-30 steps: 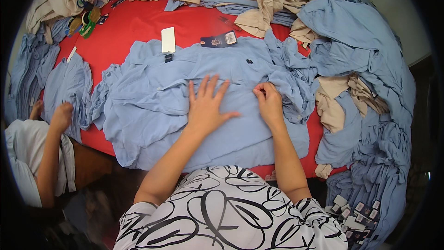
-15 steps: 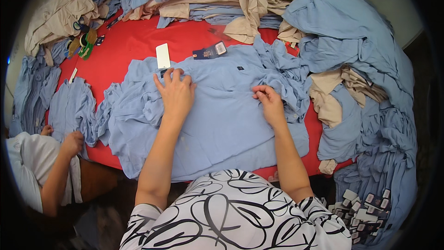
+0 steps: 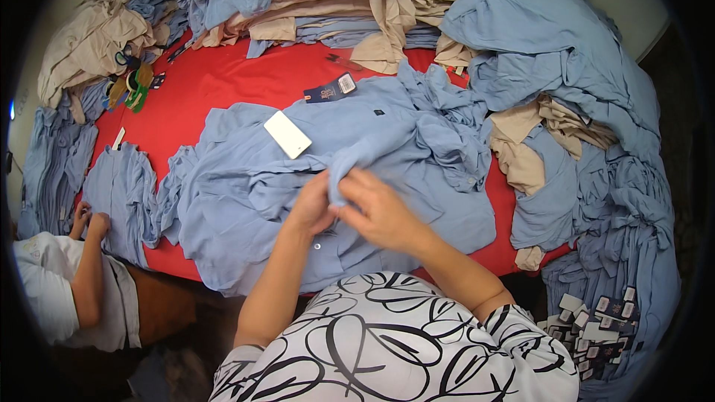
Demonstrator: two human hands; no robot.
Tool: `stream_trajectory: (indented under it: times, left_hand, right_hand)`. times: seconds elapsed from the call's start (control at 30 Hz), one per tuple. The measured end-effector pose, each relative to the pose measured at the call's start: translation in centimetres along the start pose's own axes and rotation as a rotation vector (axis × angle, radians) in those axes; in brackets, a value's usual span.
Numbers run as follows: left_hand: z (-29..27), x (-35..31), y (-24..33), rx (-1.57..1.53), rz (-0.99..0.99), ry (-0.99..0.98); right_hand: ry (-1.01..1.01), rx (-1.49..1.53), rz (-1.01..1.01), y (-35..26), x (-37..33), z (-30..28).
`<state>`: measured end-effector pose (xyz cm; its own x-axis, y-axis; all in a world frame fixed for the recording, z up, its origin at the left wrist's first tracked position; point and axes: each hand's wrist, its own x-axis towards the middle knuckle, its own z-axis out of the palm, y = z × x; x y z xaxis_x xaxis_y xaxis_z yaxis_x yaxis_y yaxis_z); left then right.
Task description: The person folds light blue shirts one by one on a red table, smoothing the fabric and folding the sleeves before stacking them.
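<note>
Now grips a raised fold [image 3: 360, 158] of the light blue shirt [image 3: 417, 179] with the right hand [image 3: 380, 214] and rests the left hand [image 3: 310, 206] against the same fold near frame centre; cannot tell whether grasping or only touching with the left. Has the shirt spread mid-frame over the red cloth [image 3: 216, 82], with a white tag [image 3: 287, 135] lying just above the hands and a dark blue tag [image 3: 330, 90] at the shirt's upper edge.

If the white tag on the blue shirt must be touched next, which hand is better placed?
Probably the left hand: the white tag lies just ahead and slightly left of it. The right hand is farther right, beside the raised blue fold.
</note>
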<state>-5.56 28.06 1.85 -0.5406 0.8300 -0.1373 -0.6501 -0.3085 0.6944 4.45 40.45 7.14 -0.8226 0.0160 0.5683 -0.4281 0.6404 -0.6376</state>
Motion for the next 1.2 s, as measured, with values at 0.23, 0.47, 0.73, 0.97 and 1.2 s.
stream_trajectory:
  times: [0.23,0.47,0.73,0.97,1.2]
  left_hand:
    - [-1.1,3.6,-2.9,0.299,-0.305,0.103]
    - [-0.2,1.9,1.2,0.148,0.151,0.229]
    - [1.1,1.0,0.4,1.181,0.025,-0.219]
    - [4.9,0.4,1.0,1.065,0.084,0.000]
    - [2.4,1.9,-0.8,0.779,0.343,0.082]
  right_hand:
    - [0.260,1.531,0.624,6.8,-1.8,-2.1]
    - [0.505,1.025,0.883,10.4,-5.3,-4.1]
    - [0.416,0.231,0.628,10.2,-5.2,-4.3]
    - [-0.027,-0.058,0.236,2.6,-0.9,-5.5]
    - [0.031,-0.119,0.496,4.0,-0.6,-6.5]
